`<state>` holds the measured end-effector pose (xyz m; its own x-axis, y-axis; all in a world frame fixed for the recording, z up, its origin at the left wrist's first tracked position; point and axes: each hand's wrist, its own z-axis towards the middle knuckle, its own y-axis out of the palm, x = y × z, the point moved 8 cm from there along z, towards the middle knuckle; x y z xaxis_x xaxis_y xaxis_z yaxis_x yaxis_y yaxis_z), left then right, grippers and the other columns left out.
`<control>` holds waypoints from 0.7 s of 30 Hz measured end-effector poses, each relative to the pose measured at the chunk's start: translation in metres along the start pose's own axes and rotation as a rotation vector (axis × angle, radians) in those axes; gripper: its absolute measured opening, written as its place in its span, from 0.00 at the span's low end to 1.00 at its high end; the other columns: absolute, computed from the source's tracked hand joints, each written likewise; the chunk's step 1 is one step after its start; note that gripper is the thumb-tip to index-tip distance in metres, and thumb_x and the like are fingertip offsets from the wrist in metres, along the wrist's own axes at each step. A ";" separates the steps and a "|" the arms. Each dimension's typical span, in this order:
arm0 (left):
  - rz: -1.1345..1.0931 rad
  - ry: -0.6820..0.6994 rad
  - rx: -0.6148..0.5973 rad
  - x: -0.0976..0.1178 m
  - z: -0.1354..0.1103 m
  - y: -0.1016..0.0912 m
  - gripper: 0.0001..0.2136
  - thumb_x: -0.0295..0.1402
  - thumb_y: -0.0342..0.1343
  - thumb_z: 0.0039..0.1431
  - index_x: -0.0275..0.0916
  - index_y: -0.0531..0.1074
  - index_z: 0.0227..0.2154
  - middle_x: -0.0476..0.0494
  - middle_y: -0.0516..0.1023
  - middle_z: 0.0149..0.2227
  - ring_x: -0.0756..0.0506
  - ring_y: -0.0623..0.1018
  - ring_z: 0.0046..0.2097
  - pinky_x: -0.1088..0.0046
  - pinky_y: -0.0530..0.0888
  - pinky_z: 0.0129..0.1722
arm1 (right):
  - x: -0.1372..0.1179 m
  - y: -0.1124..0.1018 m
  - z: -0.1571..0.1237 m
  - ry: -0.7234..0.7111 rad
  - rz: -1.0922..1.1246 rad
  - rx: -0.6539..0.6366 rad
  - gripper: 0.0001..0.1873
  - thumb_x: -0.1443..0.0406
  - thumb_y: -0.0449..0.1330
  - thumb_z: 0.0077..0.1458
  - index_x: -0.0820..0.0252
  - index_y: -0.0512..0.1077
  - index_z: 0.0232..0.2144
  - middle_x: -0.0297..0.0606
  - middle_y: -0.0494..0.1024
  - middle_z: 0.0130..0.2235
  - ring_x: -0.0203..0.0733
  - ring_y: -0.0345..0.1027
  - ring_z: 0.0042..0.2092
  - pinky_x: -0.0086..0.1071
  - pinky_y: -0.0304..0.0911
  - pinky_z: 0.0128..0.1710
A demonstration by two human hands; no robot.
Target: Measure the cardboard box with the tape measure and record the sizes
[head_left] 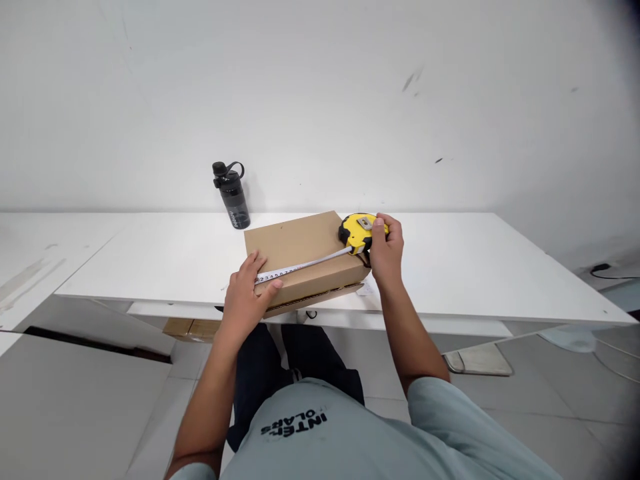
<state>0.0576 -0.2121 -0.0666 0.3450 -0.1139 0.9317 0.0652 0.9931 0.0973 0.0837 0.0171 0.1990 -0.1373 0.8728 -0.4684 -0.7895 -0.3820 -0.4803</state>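
Gripping a yellow-and-black tape measure (356,233) in the right grip (387,250), just right of the frame's center, with thumb beside the metal clip (365,223) and fingers curled around the right edge. Pressing with the left grip (245,293), left of center, on the left end of a brown cardboard box (300,243), with fingers over the top and thumb on the front edge. Cannot tell whether closed on anything there, with the tape's end hidden by the fingers.

Stretching a white blade (295,268) between both grips, along the near part of the box top, with small dark numbers near the left end and a slight rise toward the tape measure at the right. Resting the box at the middle of the frame, a little askew on a white tabletop (475,267), past its near edge at the lower left corner, and with a dark slit along the lower front.

Behind the box and to its left, upper left of center, a dark bottle (233,200) with a carrying loop, near a pale wall (320,100). Below the tabletop, lower left of center, brown cartons (193,329). At bottom center, a pale green shirt (350,440) and dark trousers (320,350).
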 end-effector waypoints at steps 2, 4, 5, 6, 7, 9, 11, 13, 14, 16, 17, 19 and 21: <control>-0.038 0.005 0.008 0.000 0.001 -0.004 0.26 0.51 0.60 0.64 0.45 0.74 0.62 0.41 0.64 0.74 0.33 0.65 0.73 0.46 0.62 0.73 | 0.002 0.000 -0.002 0.000 -0.005 -0.016 0.30 0.40 0.61 0.60 0.54 0.75 0.52 0.42 0.77 0.57 0.47 0.70 0.58 0.45 0.64 0.64; -0.094 -0.003 0.081 0.000 0.000 -0.012 0.19 0.49 0.62 0.63 0.46 0.80 0.52 0.42 0.71 0.70 0.34 0.68 0.71 0.47 0.64 0.72 | 0.003 0.001 -0.004 0.005 -0.011 -0.052 0.32 0.39 0.60 0.60 0.53 0.75 0.54 0.43 0.76 0.59 0.48 0.69 0.60 0.47 0.64 0.65; -0.129 -0.012 0.131 -0.001 -0.001 -0.016 0.15 0.48 0.62 0.63 0.46 0.81 0.46 0.43 0.75 0.66 0.35 0.70 0.69 0.48 0.65 0.71 | 0.004 0.001 -0.004 0.008 -0.018 -0.078 0.33 0.39 0.61 0.60 0.53 0.75 0.56 0.43 0.76 0.60 0.49 0.69 0.62 0.48 0.62 0.67; -0.169 -0.027 0.174 -0.002 -0.002 -0.019 0.13 0.47 0.63 0.62 0.45 0.81 0.41 0.43 0.79 0.63 0.36 0.72 0.67 0.49 0.67 0.69 | 0.004 0.002 -0.005 0.010 -0.026 -0.108 0.33 0.39 0.62 0.59 0.52 0.75 0.57 0.43 0.75 0.62 0.49 0.68 0.64 0.48 0.61 0.68; -0.214 -0.047 0.204 -0.004 -0.003 -0.020 0.12 0.47 0.63 0.62 0.45 0.80 0.36 0.42 0.81 0.60 0.36 0.75 0.65 0.50 0.69 0.68 | 0.003 0.002 -0.006 0.011 -0.034 -0.137 0.34 0.38 0.62 0.59 0.51 0.74 0.58 0.43 0.74 0.64 0.50 0.66 0.66 0.49 0.59 0.70; -0.333 -0.097 0.229 -0.010 -0.003 -0.019 0.13 0.47 0.64 0.60 0.43 0.76 0.33 0.40 0.83 0.56 0.37 0.78 0.61 0.53 0.72 0.64 | 0.003 0.002 -0.009 0.024 -0.052 -0.190 0.37 0.38 0.63 0.57 0.49 0.73 0.61 0.44 0.73 0.66 0.51 0.64 0.68 0.50 0.57 0.71; -0.441 -0.146 0.246 -0.017 -0.003 -0.017 0.14 0.48 0.64 0.60 0.42 0.74 0.33 0.38 0.84 0.55 0.37 0.80 0.59 0.56 0.75 0.59 | 0.003 0.003 -0.011 0.040 -0.073 -0.226 0.40 0.37 0.63 0.57 0.47 0.71 0.65 0.44 0.75 0.64 0.53 0.66 0.68 0.53 0.56 0.72; -0.477 -0.164 0.284 -0.022 -0.002 -0.019 0.16 0.50 0.61 0.63 0.41 0.73 0.36 0.37 0.83 0.55 0.38 0.80 0.59 0.58 0.77 0.56 | -0.001 0.003 -0.012 0.022 -0.086 -0.236 0.41 0.36 0.63 0.57 0.47 0.70 0.66 0.45 0.78 0.61 0.54 0.68 0.66 0.58 0.49 0.74; -0.470 -0.165 0.310 -0.024 -0.003 -0.021 0.17 0.52 0.58 0.65 0.42 0.73 0.38 0.37 0.82 0.56 0.39 0.80 0.59 0.59 0.77 0.56 | -0.004 0.004 -0.012 0.000 -0.088 -0.239 0.42 0.36 0.63 0.57 0.47 0.70 0.66 0.45 0.79 0.60 0.54 0.69 0.66 0.60 0.43 0.75; -0.441 -0.161 0.342 -0.028 -0.003 -0.024 0.21 0.56 0.51 0.69 0.42 0.73 0.45 0.37 0.80 0.60 0.40 0.77 0.63 0.59 0.75 0.60 | -0.009 0.007 -0.013 -0.048 -0.103 -0.247 0.42 0.36 0.63 0.57 0.48 0.70 0.66 0.44 0.81 0.57 0.54 0.69 0.66 0.62 0.32 0.77; -0.436 -0.156 0.338 -0.029 -0.003 -0.023 0.24 0.58 0.48 0.70 0.42 0.73 0.49 0.36 0.78 0.62 0.40 0.76 0.65 0.59 0.74 0.62 | -0.012 0.010 -0.014 -0.064 -0.118 -0.256 0.42 0.36 0.62 0.58 0.48 0.70 0.66 0.44 0.81 0.57 0.54 0.70 0.65 0.63 0.29 0.77; -0.427 -0.136 0.285 -0.028 -0.003 -0.015 0.29 0.62 0.42 0.71 0.42 0.71 0.54 0.35 0.72 0.67 0.40 0.71 0.69 0.58 0.71 0.67 | -0.015 0.017 -0.018 -0.086 -0.155 -0.287 0.43 0.35 0.59 0.59 0.47 0.68 0.68 0.44 0.81 0.58 0.54 0.71 0.65 0.63 0.24 0.77; -0.381 -0.091 0.226 -0.022 -0.002 -0.005 0.35 0.65 0.38 0.70 0.42 0.70 0.59 0.34 0.65 0.72 0.38 0.64 0.74 0.54 0.64 0.73 | -0.019 0.026 -0.027 -0.109 -0.178 -0.333 0.43 0.34 0.56 0.60 0.47 0.67 0.69 0.43 0.80 0.60 0.54 0.71 0.65 0.62 0.20 0.77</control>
<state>0.0515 -0.2150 -0.0881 0.2519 -0.4802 0.8402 -0.0381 0.8626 0.5044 0.0816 -0.0177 0.1758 -0.0928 0.9545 -0.2835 -0.5719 -0.2842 -0.7695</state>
